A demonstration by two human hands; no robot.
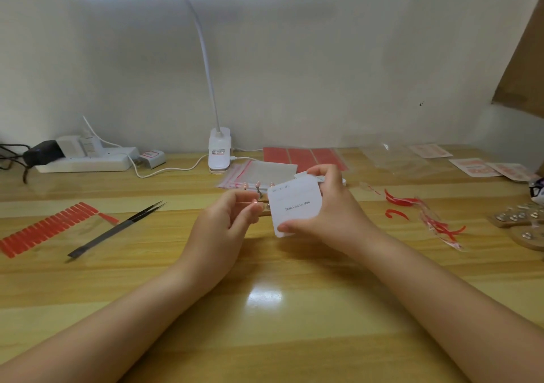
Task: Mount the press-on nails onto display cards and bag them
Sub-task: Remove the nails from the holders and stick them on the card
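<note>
Red sticker strips (48, 228) and black tweezers (117, 229) lay on the left of the counter (265, 309). The left hand (232, 217) pinched a small pink nail (253, 203) between curled fingers. Just beside it, the right hand (332, 209) gripped a white card (295, 207) above the counter's middle.

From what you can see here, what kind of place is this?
Probably a small home workbench for packing handmade press-on nails. A clip-on lamp lights a wooden desk, the right hand holds a display card printed "Handmade Nail", and tweezers lie beside red sticker strips.
</note>
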